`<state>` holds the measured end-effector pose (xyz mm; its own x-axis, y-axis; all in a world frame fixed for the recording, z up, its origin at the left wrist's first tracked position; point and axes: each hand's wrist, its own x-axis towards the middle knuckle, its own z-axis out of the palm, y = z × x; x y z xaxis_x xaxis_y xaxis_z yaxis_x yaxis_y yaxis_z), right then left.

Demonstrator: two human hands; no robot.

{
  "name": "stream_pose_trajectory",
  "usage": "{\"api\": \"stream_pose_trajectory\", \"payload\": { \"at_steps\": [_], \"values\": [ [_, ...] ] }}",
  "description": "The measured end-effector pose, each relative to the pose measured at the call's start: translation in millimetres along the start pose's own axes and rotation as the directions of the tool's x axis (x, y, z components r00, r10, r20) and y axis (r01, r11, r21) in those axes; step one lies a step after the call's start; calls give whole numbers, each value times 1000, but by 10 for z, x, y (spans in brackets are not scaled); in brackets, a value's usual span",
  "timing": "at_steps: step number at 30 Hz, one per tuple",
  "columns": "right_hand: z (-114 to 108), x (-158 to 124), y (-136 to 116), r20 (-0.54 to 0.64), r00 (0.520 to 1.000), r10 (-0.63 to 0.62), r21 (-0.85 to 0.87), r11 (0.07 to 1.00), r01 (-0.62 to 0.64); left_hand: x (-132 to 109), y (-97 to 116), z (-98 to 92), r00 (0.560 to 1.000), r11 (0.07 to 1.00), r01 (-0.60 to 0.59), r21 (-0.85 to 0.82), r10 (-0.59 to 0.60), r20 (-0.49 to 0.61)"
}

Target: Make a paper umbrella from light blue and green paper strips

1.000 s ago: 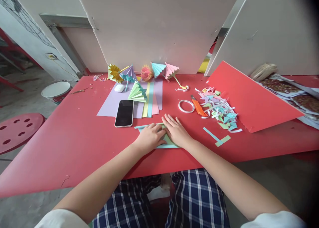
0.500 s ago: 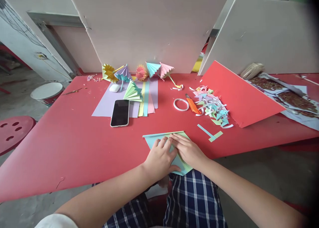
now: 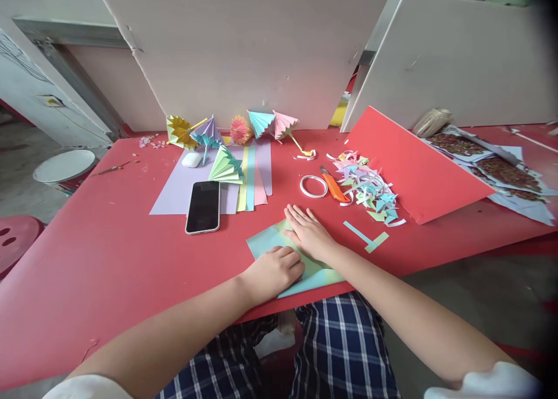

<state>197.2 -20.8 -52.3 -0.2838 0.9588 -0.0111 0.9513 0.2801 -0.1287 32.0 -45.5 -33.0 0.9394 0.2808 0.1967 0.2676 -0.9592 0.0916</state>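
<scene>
A light blue and green sheet of folded paper [image 3: 316,271] lies on the red table at its near edge. My left hand [image 3: 275,271] is curled into a loose fist on the paper's lower left part, its thumb hidden. Flat on the upper part rests my right hand [image 3: 307,233], fingers stretched out and pointing away from me. Just right of the paper are a thin blue strip [image 3: 357,232] and a short green strip [image 3: 377,242].
Beyond the hands lie a phone [image 3: 203,207], coloured sheets [image 3: 170,196], a roll of white tape [image 3: 313,186] and an orange cutter [image 3: 333,185]. Paper umbrellas [image 3: 261,123] line the back. Paper scraps [image 3: 370,184] sit beside a tilted red board [image 3: 418,166].
The paper has turned and now lies more spread on the table. My right hand has moved forward and flattened; my left hand has curled and shifted slightly left.
</scene>
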Motion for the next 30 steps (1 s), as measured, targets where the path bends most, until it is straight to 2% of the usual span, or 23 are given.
{"api": "stream_pose_trajectory", "payload": {
  "at_steps": [2,5,11,15,20,24,30],
  "values": [
    [9,93,20,-2,1000,20,-3,1000,-20,-3,-5,19,999,1000,22,-15,-23,-49],
    [21,173,47,-14,999,34,0,999,-34,-14,-14,62,994,995,91,-38,-93,-57],
    [70,122,101,-88,996,23,19,1000,-22,34,-108,160,969,974,223,-42,-226,-104],
    [88,-56,146,-226,974,1,38,999,7,163,-149,153,961,962,268,53,-263,-89],
    [39,-259,139,-445,895,-27,70,995,65,322,-198,175,925,924,369,101,-355,-136],
    [13,-265,122,-424,906,-18,96,993,65,355,-228,243,925,930,354,98,-332,-183],
    [27,-178,144,-358,934,7,23,1000,1,353,-205,231,926,933,345,103,-321,-199]
  ]
}}
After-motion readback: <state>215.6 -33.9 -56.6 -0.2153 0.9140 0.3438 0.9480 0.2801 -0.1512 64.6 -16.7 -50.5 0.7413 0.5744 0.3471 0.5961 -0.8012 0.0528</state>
